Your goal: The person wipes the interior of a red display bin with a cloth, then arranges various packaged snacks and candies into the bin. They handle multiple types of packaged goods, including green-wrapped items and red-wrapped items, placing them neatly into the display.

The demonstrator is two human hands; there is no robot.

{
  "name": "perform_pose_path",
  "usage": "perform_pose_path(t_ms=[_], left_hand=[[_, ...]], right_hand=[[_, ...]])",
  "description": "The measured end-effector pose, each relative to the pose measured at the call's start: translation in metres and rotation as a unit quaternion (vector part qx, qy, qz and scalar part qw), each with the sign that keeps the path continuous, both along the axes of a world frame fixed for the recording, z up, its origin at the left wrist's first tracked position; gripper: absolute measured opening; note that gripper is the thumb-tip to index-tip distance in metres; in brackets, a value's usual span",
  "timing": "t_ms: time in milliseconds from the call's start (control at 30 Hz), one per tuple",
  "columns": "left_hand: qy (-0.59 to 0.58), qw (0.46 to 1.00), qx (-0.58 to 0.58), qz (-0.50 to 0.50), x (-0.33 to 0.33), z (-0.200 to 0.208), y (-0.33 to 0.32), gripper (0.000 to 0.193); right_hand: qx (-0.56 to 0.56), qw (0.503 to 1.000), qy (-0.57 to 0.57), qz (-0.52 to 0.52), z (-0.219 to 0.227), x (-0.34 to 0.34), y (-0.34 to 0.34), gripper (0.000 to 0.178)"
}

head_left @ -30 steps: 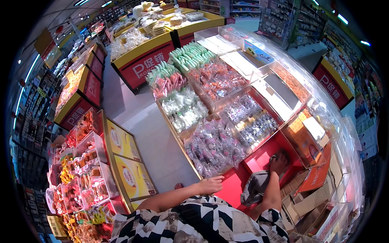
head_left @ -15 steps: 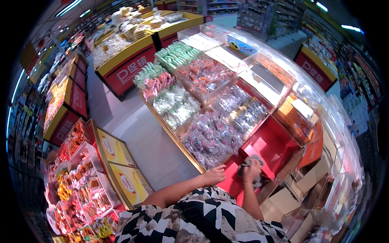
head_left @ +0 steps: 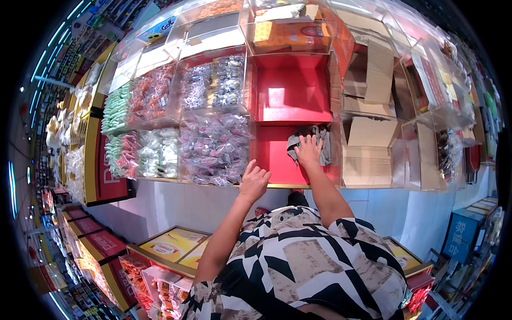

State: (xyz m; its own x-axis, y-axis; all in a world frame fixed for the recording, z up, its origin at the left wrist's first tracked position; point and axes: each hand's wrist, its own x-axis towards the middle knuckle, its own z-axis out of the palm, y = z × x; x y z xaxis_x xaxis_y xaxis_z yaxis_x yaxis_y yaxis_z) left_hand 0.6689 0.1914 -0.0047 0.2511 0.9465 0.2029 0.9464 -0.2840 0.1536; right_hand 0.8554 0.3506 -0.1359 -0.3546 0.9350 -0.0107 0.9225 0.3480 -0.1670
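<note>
My right hand point(head_left: 309, 151) presses a crumpled grey cloth point(head_left: 323, 140) against the bottom of a red-lined compartment point(head_left: 274, 151), close to its right wall. Its fingers are spread over the cloth, holding it. At the front left corner of that compartment is my left hand point(head_left: 255, 180), its fingers loosely bent and apart, with nothing in it. Whether it touches the clear divider I cannot tell. Just left of it lie purple-tinted clear packets point(head_left: 214, 148) in their own compartment.
Behind the cloth is a second red compartment point(head_left: 292, 90). Cut cardboard boxes point(head_left: 368, 160) fill the right side. White packets point(head_left: 160, 153) and green packets point(head_left: 116, 109) lie farther left. Clear upright panels divide the display. A low yellow-topped stand point(head_left: 170, 248) is behind me at left.
My view has turned to the right, so the display now lies straight ahead. The right hand still holds the grey cloth, now near the compartment's right wall. The left hand's fingers have loosened.
</note>
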Motion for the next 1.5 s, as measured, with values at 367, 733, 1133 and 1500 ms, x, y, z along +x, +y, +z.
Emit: perform_pose_path(t_ms=[367, 733, 1133, 1500], left_hand=[[0.021, 1.000, 0.003, -0.008, 0.002, -0.002, 0.001, 0.014], [0.053, 0.998, -0.031, -0.001, 0.010, 0.008, 0.001, 0.020], [-0.342, 0.881, -0.322, 0.062, 0.116, -0.005, 0.078, 0.066], [-0.567, 0.757, -0.317, 0.066, 0.218, -0.059, 0.143, 0.097]], right_hand=[[-0.001, 0.986, 0.092, 0.137, -0.001, 0.031, -0.113, 0.041], [-0.183, 0.958, 0.072, 0.210, 0.045, 0.111, -0.132, 0.034], [-0.243, 0.817, 0.337, -0.401, 0.011, 0.372, -0.139, 0.047], [-0.048, 0.642, 0.617, -0.452, 0.089, 0.360, -0.096, 0.028]])
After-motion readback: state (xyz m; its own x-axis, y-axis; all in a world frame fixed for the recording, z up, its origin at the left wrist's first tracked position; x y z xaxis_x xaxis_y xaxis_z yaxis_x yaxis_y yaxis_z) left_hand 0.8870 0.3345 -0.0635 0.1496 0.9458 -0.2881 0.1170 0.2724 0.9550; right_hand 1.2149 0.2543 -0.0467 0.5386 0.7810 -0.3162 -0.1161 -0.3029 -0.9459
